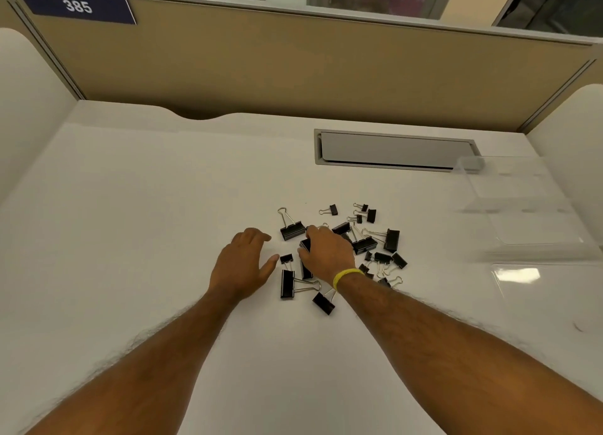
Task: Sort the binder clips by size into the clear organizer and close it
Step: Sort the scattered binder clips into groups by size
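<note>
Under right grip (328, 251), binder clip (305, 245), body perhaps leftward.

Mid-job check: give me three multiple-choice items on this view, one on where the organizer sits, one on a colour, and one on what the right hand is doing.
1. The clear organizer stands where, relative to the binder clips?
A. To their left
B. To their right
C. On top of them

2. What colour is the wristband?
A. Yellow
B. Red
C. Blue

3. What is the right hand doing?
A. Lying flat, far from the clips
B. Gripping a black clip in the pile
C. Reaching inside the organizer

Answers:
1 B, the organizer is at the right side of the desk, apart from the pile.
2 A, a yellow band circles the right wrist.
3 B, thumb and fingers curl round a clip.
</note>
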`<state>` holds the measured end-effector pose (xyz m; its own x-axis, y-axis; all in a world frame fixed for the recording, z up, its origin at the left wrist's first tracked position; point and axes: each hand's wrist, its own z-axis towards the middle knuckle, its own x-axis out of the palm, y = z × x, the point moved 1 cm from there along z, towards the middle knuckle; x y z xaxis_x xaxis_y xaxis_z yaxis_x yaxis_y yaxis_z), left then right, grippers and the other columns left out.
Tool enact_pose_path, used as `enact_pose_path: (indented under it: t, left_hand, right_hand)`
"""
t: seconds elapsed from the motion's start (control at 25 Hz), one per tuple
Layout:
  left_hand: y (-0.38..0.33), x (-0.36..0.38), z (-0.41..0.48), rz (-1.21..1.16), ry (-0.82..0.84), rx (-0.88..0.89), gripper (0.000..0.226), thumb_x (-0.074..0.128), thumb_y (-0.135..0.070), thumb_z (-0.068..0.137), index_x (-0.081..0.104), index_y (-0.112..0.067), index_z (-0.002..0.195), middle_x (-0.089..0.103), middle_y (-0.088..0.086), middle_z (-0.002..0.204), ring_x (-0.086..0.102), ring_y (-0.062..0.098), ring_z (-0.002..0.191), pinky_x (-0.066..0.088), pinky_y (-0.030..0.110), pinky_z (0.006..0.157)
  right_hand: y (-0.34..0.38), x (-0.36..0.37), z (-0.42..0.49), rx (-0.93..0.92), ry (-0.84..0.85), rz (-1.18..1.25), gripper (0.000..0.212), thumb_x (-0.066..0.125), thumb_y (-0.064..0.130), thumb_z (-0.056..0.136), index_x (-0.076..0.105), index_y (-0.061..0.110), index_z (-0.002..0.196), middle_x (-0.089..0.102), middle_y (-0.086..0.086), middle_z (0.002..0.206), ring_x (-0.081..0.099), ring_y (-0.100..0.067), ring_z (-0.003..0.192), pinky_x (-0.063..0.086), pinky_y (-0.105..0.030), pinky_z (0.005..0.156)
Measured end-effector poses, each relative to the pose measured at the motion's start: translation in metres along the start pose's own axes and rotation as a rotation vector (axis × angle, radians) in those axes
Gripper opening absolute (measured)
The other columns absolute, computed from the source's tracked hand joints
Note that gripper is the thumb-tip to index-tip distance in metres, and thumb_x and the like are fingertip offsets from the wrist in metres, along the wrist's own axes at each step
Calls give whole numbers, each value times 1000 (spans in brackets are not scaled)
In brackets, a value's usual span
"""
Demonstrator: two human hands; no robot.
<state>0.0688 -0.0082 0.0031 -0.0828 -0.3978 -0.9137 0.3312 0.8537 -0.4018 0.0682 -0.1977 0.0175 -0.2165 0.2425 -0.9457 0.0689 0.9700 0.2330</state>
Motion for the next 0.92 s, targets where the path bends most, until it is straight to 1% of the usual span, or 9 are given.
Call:
enact_pose_path:
  t: [0.2,0.32,0.44,0.48,0.56,0.64,0.68,0.8,0.92]
  left_hand:
    - [3,10,1,-37,-15,11,41,58,-42,91,57,-16,123,57,1,123,55,20,110,46,30,81]
    - [0,12,3,-60,-34,7,40,57,-42,91,58,-17,121,58,1,121,55,19,108,46,30,80]
    - [-8,11,7,-157,-99,-23,35,58,-40,90,60,-17,117,59,-2,111,56,14,99,46,26,76]
    - [-13,10,8,-239,-116,-61,32,59,-39,91,60,-19,116,60,-5,106,57,11,94,47,25,74]
    - [-25,8,11,-517,-94,-196,26,61,-37,91,61,-22,112,62,-7,97,61,9,84,51,24,69]
    - [-35,10,16,-862,15,-377,23,61,-35,93,63,-19,109,67,0,93,68,14,83,59,27,69]
    - [-38,12,18,-965,72,-441,22,59,-34,94,63,-17,108,69,2,94,70,17,86,60,32,71]
    - [-37,14,18,-1100,151,-514,19,55,-22,96,64,-10,106,73,8,93,71,25,89,61,42,76]
    - [-28,9,16,-1189,80,-571,15,53,-9,96,62,-5,106,71,14,93,71,28,88,61,37,70]
  right_hand:
    - [2,1,3,-8,10,-61,38,52,30,94,46,14,128,59,-8,117,61,-29,99,45,-35,75]
    - [0,-2,-1,-15,-12,-11,34,54,31,90,50,16,120,61,-6,110,61,-26,93,47,-35,74]
    - [-2,-6,-9,-43,-79,55,36,57,34,88,50,18,119,61,-1,106,60,-21,89,51,-36,74]
    - [-1,-8,-13,-62,-104,94,37,59,34,87,51,19,120,61,0,107,60,-19,89,52,-35,75]
    - [3,-11,-19,-123,-162,200,38,62,33,86,52,20,120,61,3,106,60,-17,91,52,-33,76]
    - [10,-13,-23,-201,-201,290,38,63,29,84,53,22,120,62,5,106,58,-14,94,50,-29,77]
    - [13,-12,-23,-236,-204,319,39,63,27,84,53,23,122,62,4,107,56,-14,96,50,-28,78]
    - [19,-11,-19,-300,-152,379,48,62,21,84,48,26,129,60,2,113,53,-13,101,48,-26,83]
    - [17,-7,-14,-378,-154,396,47,67,23,84,49,21,127,54,5,120,48,-4,96,41,-16,78]
